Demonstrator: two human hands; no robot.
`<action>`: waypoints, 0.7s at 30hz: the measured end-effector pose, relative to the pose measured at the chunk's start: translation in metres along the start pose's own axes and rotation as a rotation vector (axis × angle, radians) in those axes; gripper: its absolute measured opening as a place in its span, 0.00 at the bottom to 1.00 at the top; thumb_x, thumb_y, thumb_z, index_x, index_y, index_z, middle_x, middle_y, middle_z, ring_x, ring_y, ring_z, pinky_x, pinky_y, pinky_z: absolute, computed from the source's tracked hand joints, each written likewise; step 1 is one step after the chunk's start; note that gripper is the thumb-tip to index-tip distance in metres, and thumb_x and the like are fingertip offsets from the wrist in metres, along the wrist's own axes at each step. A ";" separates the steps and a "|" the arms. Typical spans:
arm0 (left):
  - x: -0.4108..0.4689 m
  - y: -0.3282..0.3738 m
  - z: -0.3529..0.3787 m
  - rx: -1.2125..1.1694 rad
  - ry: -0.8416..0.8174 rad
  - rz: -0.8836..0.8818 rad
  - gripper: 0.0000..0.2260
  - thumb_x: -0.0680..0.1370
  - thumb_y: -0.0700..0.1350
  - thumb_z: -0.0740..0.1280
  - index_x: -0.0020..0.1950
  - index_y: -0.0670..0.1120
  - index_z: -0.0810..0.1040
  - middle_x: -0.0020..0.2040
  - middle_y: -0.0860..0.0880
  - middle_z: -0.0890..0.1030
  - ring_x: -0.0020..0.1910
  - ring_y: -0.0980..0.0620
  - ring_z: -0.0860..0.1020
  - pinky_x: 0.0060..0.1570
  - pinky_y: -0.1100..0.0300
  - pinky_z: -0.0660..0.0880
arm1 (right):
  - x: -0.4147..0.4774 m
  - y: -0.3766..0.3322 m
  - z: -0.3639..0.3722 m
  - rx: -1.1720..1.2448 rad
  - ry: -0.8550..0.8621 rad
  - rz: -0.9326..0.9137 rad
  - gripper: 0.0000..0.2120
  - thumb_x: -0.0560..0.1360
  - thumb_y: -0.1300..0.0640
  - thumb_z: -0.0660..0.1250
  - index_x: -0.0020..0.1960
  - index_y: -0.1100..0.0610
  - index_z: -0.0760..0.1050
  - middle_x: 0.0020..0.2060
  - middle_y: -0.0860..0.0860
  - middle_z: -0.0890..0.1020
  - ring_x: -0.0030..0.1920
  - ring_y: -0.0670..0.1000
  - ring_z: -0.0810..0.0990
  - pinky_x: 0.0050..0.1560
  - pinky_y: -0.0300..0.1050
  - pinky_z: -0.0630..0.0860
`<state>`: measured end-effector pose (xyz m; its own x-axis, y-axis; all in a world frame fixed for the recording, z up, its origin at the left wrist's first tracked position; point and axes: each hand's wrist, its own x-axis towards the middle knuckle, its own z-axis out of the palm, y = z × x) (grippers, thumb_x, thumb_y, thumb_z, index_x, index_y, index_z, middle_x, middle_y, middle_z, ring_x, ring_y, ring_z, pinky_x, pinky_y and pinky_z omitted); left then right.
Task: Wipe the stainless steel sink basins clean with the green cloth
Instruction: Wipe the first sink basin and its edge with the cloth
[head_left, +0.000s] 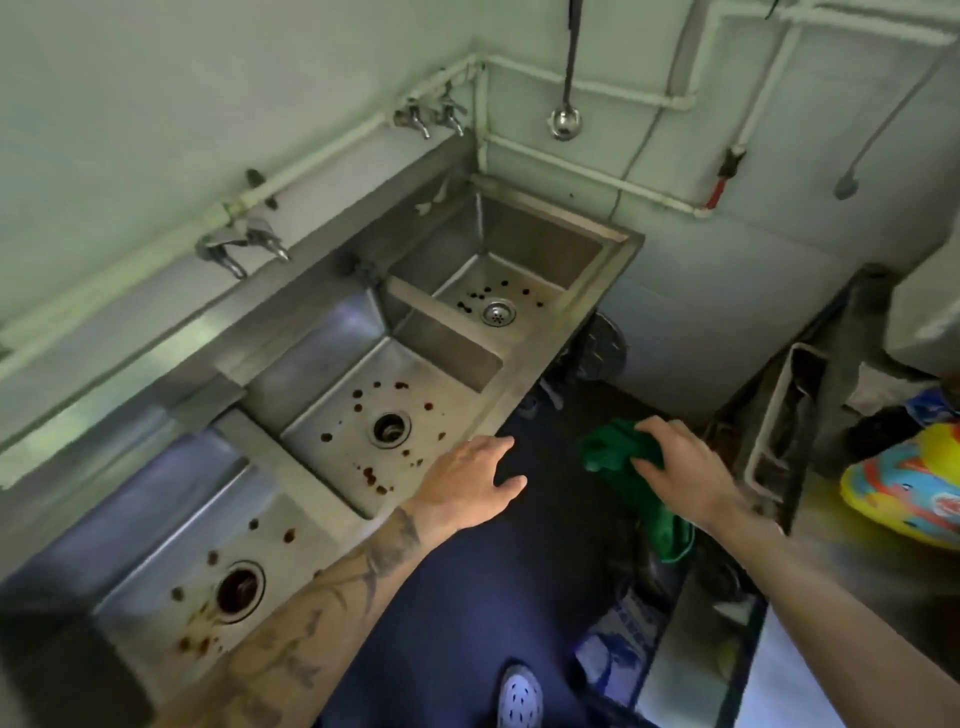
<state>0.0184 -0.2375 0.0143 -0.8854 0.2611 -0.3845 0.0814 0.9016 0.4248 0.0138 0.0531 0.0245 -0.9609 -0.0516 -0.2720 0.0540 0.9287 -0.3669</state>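
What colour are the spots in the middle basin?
Dark reddish-brown; the spots show best in the head view.

Nothing here can be read from where I stand. The blue-and-white packet (621, 642), low down on the right, carries print, but it is a blur — no word or number comes clear. The bright yellow, blue and orange object (904, 499) on the right-hand counter shows coloured shapes only, with no letters I can make out. The tattoo (291, 660) on the left forearm has script-like marks — too smeared to tell.
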 end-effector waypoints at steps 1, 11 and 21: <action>-0.012 -0.020 -0.008 -0.015 0.034 -0.031 0.29 0.85 0.60 0.62 0.84 0.52 0.64 0.81 0.51 0.68 0.79 0.47 0.68 0.77 0.48 0.66 | 0.007 -0.026 0.005 0.011 -0.002 -0.053 0.17 0.81 0.54 0.70 0.68 0.51 0.71 0.54 0.49 0.72 0.58 0.57 0.79 0.56 0.54 0.75; -0.178 -0.238 -0.044 -0.181 0.276 -0.379 0.28 0.86 0.57 0.62 0.84 0.51 0.64 0.82 0.49 0.68 0.78 0.45 0.69 0.77 0.50 0.67 | 0.018 -0.302 0.102 0.064 -0.097 -0.477 0.15 0.79 0.55 0.71 0.64 0.51 0.75 0.57 0.50 0.79 0.57 0.53 0.80 0.60 0.57 0.78; -0.322 -0.385 -0.012 -0.295 0.435 -0.745 0.29 0.85 0.58 0.63 0.83 0.50 0.64 0.81 0.50 0.68 0.78 0.47 0.69 0.76 0.50 0.68 | -0.007 -0.485 0.234 0.074 -0.398 -0.754 0.11 0.81 0.56 0.70 0.62 0.51 0.74 0.54 0.46 0.77 0.52 0.43 0.77 0.49 0.36 0.73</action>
<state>0.2670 -0.6727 -0.0156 -0.7614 -0.5604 -0.3258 -0.6480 0.6443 0.4062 0.0581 -0.4830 -0.0036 -0.5807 -0.7841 -0.2191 -0.5304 0.5686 -0.6288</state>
